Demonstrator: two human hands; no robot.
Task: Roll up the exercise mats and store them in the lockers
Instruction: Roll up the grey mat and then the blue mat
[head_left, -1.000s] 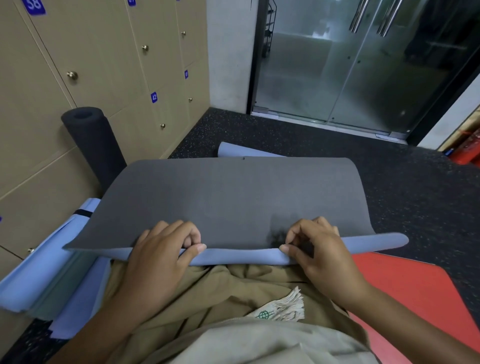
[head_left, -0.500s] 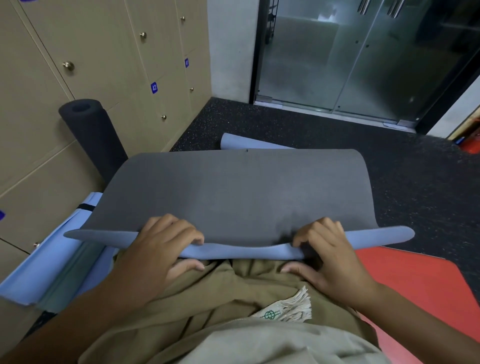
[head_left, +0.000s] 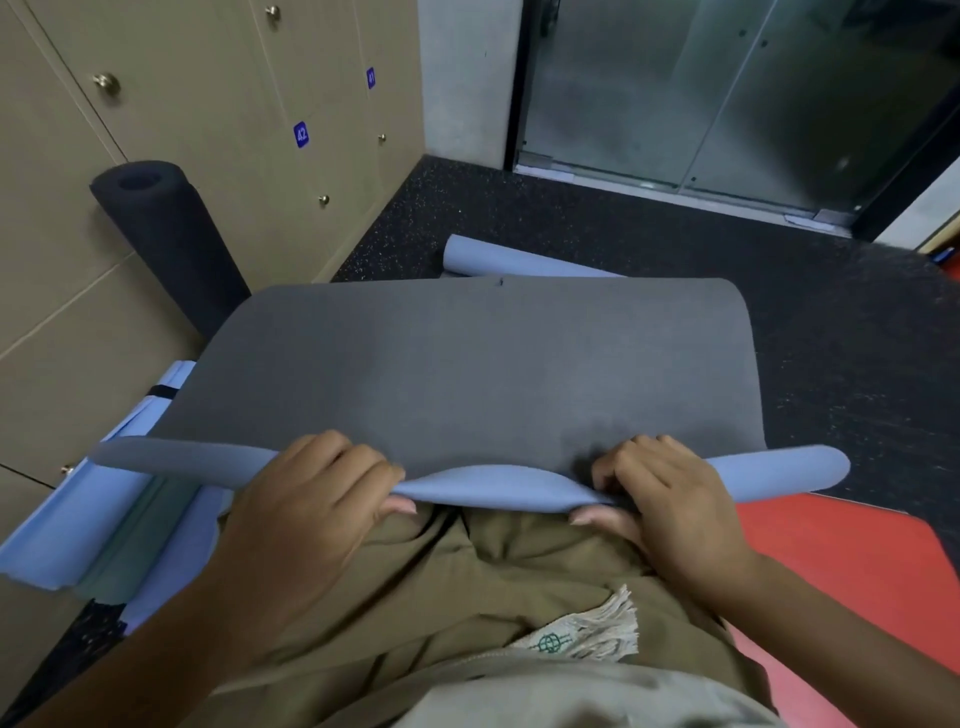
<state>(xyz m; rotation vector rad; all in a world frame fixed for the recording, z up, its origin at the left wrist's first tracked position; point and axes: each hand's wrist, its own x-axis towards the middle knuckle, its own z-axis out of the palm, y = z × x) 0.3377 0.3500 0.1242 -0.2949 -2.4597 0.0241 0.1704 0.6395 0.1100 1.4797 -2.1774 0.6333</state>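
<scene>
The grey mat (head_left: 467, 364) lies across the centre of the frame, its rolled near edge running left to right just beyond both hands. The left hand (head_left: 306, 499) and right hand (head_left: 670, 499) curl their fingers (head_left: 358, 462) over that edge, pinching it. The lockers (head_left: 208, 104), upper left, show shut doors; their contents are hidden.

The mat (head_left: 467, 364) we're looking at is soft matt foam, grey on top, smooth pale blue underneath. The black roll (head_left: 166, 234) looks like spongy foam too. Lockers (head_left: 182, 104) have a matt wood-look laminate with shiny brass-like knobs (head_left: 106, 81). Floor (head_left: 805, 312) is rough speckled rubber, and the door (head_left: 727, 88) is glossy glass.
</scene>
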